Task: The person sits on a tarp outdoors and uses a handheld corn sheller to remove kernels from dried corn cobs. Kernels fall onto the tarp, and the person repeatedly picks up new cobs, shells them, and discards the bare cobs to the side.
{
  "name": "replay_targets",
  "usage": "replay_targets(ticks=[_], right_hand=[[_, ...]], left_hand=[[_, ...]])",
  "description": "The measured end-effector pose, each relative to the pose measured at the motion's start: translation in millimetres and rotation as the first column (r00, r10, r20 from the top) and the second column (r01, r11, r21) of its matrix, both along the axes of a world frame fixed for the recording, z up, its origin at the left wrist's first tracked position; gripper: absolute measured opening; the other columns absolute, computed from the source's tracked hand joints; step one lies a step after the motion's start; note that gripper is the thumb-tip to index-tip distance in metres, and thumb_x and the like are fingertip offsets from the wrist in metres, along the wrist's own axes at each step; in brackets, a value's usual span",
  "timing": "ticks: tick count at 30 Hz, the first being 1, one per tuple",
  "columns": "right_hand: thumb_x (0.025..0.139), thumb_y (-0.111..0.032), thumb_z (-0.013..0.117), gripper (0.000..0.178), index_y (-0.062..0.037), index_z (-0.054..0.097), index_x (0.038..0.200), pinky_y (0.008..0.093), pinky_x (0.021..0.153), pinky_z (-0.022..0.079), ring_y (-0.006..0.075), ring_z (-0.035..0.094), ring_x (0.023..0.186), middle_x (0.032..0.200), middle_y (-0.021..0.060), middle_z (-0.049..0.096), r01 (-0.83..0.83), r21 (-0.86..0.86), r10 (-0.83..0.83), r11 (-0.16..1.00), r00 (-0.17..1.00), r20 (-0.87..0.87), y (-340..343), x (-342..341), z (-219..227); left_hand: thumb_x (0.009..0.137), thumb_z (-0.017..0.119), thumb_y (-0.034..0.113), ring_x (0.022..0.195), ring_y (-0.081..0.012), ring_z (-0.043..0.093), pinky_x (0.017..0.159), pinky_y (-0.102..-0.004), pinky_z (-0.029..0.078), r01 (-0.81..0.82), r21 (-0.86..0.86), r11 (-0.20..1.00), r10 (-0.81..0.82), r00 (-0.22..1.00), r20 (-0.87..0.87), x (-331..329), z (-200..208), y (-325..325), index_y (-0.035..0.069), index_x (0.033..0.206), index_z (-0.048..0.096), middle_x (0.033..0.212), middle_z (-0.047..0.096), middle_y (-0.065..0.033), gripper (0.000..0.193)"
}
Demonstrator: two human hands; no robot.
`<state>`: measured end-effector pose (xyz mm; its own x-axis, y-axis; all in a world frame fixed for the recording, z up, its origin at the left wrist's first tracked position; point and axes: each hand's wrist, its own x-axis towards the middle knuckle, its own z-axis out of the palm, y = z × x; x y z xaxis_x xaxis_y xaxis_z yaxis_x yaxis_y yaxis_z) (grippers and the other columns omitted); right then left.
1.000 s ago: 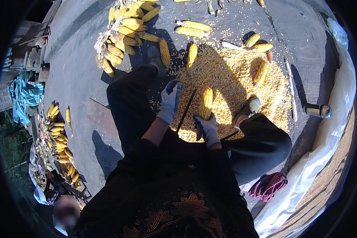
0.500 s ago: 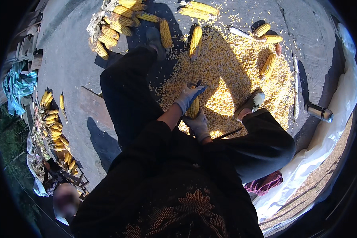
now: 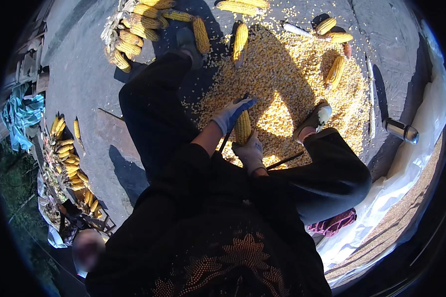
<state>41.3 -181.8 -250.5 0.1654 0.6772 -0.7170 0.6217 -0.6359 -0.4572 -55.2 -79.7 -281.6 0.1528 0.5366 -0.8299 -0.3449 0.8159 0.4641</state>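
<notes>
Over the near edge of the maize kernel pile [image 3: 277, 64], the gloved right hand [image 3: 251, 152] holds a yellow maize ear [image 3: 243, 127], its fingers closed around the lower end. The ear stands roughly lengthwise, upper end directed at the pile. The gloved left hand [image 3: 228, 114] is positioned at that upper end, palm side turned toward the ear; how far its fingers close cannot be determined. A dark narrow rod [image 3: 226, 139] passes by the left hand, over the near left part of the pile. A second dark bar [image 3: 285, 161] crosses the pile's near right edge.

Right shoe [image 3: 316, 119]: at the pile's right side. Left shoe [image 3: 187, 45]: left of the pile. One loose ear [image 3: 335, 73] lies on the pile's right part; a pale bare cob [image 3: 297, 30] lies at its far edge. Left of the pile's far end is a cluster of ears with husks [image 3: 136, 30]. Right of the pile: a metal thermos [image 3: 401, 130], then a translucent plastic sheet [image 3: 399, 183].
</notes>
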Motion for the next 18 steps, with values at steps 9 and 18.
replay_targets(ticks=[9,18], right_hand=[[0.072,0.000,0.073,0.039,0.0027,0.053,0.105,0.0259,0.066,0.052,0.0133,0.062,0.073,0.087,0.0073,0.065,0.352,-0.287,-0.447,0.891,0.562,-0.696,-18,15,46],[0.069,-0.001,0.078,0.049,0.0008,0.049,0.109,0.0273,0.064,0.054,0.0154,0.063,0.076,0.088,0.0086,0.064,0.389,-0.390,-0.550,0.835,0.630,-0.549,-9,12,31]], left_hand=[[0.083,0.069,0.025,0.077,-0.0216,0.063,0.069,-0.0337,0.054,0.033,-0.084,0.996,-0.028,0.997,0.069,-12,-20,-10,-0.005,0.105,0.056,0.097,0.062,-0.0122,0.039],[0.087,0.062,0.035,0.083,-0.0162,0.062,0.071,-0.0300,0.054,0.126,-0.157,0.980,-0.095,0.978,0.188,-11,6,5,0.011,0.110,0.058,0.103,0.063,-0.0040,0.034]])
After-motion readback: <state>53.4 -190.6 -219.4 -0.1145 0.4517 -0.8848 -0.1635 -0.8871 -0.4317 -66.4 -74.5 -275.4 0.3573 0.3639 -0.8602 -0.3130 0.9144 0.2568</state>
